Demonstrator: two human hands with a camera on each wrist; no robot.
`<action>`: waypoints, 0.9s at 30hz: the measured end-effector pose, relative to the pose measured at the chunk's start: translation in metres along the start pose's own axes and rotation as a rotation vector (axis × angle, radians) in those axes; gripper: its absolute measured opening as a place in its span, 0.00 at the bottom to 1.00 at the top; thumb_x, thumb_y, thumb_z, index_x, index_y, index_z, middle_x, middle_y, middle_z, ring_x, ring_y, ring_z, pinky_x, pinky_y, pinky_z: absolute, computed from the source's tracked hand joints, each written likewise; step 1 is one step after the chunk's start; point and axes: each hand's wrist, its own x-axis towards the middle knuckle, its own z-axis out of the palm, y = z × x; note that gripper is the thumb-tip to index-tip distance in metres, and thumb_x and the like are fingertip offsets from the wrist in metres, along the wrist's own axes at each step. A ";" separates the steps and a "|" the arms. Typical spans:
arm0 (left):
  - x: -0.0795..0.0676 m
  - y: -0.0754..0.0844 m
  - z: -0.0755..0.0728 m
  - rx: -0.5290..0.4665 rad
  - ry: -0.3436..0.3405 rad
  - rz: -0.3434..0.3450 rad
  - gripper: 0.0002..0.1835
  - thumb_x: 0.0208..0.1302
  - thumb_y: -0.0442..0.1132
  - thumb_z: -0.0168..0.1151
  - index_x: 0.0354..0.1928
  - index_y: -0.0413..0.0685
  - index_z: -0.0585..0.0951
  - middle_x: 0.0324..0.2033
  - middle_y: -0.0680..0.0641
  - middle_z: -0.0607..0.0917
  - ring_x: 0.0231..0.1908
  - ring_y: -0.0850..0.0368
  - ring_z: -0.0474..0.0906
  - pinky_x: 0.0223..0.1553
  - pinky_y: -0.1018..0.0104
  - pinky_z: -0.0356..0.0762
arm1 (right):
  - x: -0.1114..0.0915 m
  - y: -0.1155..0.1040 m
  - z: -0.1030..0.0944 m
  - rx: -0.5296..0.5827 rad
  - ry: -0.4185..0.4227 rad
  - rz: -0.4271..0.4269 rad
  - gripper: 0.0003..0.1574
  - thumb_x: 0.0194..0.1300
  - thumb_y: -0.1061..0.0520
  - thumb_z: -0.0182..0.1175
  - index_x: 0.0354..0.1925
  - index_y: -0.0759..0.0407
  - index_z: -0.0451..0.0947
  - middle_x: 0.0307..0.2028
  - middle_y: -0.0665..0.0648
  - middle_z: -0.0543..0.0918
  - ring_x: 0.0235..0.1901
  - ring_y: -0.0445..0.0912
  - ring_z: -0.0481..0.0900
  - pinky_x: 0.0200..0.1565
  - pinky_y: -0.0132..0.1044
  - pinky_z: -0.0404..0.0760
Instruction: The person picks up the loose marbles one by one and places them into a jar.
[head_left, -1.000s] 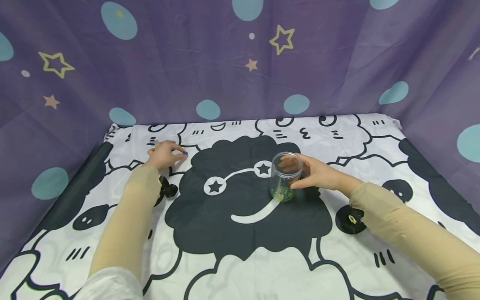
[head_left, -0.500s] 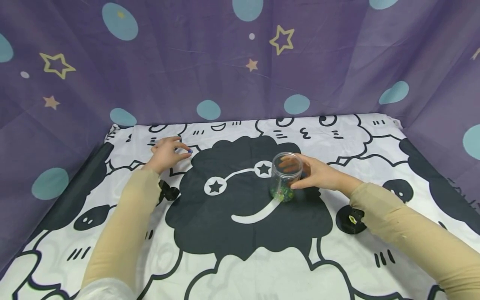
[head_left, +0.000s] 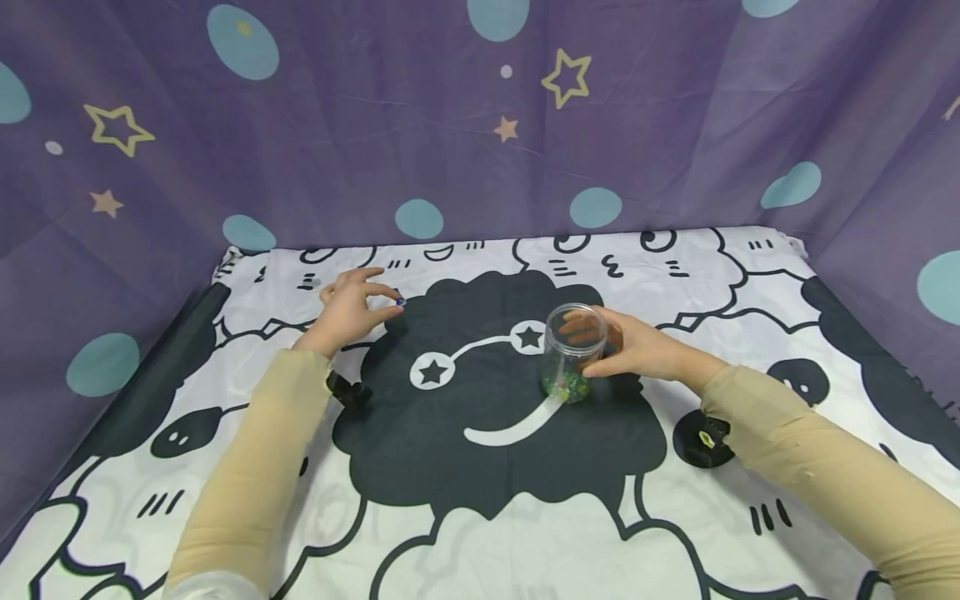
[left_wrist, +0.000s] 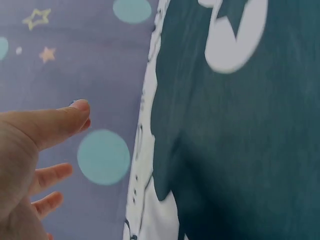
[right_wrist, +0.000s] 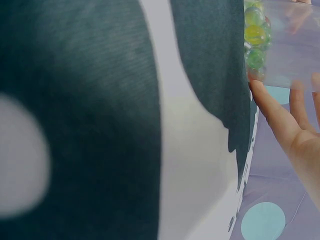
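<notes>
Between thumb and forefinger my left hand (head_left: 349, 312) pinches a small blue marble (head_left: 401, 302), held over the back left edge of the dark sheep print. In the left wrist view, only a sliver of the marble shows behind the thumb tip (left_wrist: 80, 106). A clear, lidless plastic jar (head_left: 555, 346) stands upright on the cloth, right of the middle. My right hand (head_left: 641, 346) grips its right side, fingers behind and thumb in front. Green and yellow glass marbles (right_wrist: 255, 35) lie in the bottom of the jar.
A white cloth with black cartoon sheep (head_left: 510, 467) covers the table. Purple curtains (head_left: 337, 125) with stars and blue dots hang behind and at both sides. A black wrist camera (head_left: 349, 392) sits below the left wrist, and another black round piece (head_left: 701, 439) lies by the right sleeve.
My left hand has moved to the right with the blue marble, from the white cloth to the dark print's edge. My right hand and the jar have stayed in place.
</notes>
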 end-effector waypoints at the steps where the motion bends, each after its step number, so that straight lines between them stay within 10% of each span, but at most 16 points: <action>1: -0.001 0.003 0.000 0.000 0.009 0.013 0.12 0.61 0.43 0.65 0.42 0.45 0.85 0.67 0.36 0.63 0.69 0.34 0.49 0.60 0.33 0.35 | 0.000 0.000 0.000 -0.001 0.000 0.001 0.46 0.55 0.63 0.68 0.68 0.60 0.57 0.64 0.67 0.65 0.62 0.62 0.66 0.51 0.42 0.78; 27: -0.027 0.053 0.004 0.003 0.039 0.180 0.10 0.56 0.42 0.70 0.39 0.47 0.86 0.66 0.39 0.67 0.70 0.39 0.48 0.59 0.34 0.38 | 0.000 0.001 0.000 0.002 0.008 -0.007 0.47 0.55 0.63 0.68 0.68 0.61 0.56 0.64 0.66 0.66 0.62 0.61 0.66 0.52 0.41 0.78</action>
